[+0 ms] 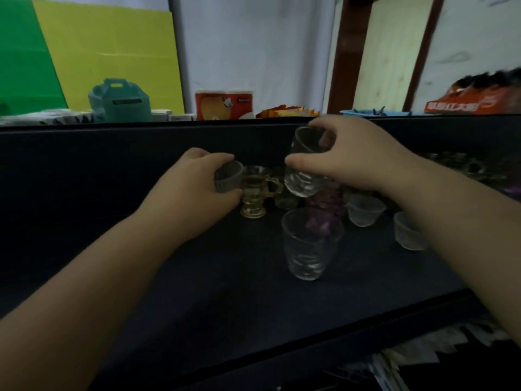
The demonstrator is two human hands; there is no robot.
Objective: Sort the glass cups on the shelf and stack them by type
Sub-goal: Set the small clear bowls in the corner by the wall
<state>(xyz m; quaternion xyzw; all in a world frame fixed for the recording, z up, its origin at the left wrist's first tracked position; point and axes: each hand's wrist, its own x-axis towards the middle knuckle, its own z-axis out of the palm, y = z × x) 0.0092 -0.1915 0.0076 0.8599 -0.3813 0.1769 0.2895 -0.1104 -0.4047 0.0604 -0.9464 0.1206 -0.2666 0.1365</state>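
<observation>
My right hand grips a clear glass tumbler, lifted and tilted above the dark shelf. Below it a matching clear tumbler stands upright on the shelf. My left hand holds a small grey ribbed cup, pressed against an amber footed cup with a handle. Two small frosted bowl-shaped cups stand to the right. A purple glass sits behind the upright tumbler, partly hidden.
The shelf above carries a teal basket, a red and white pack, orange packets and an orange bag. More dim glassware lies at the right back. Papers show below the shelf edge.
</observation>
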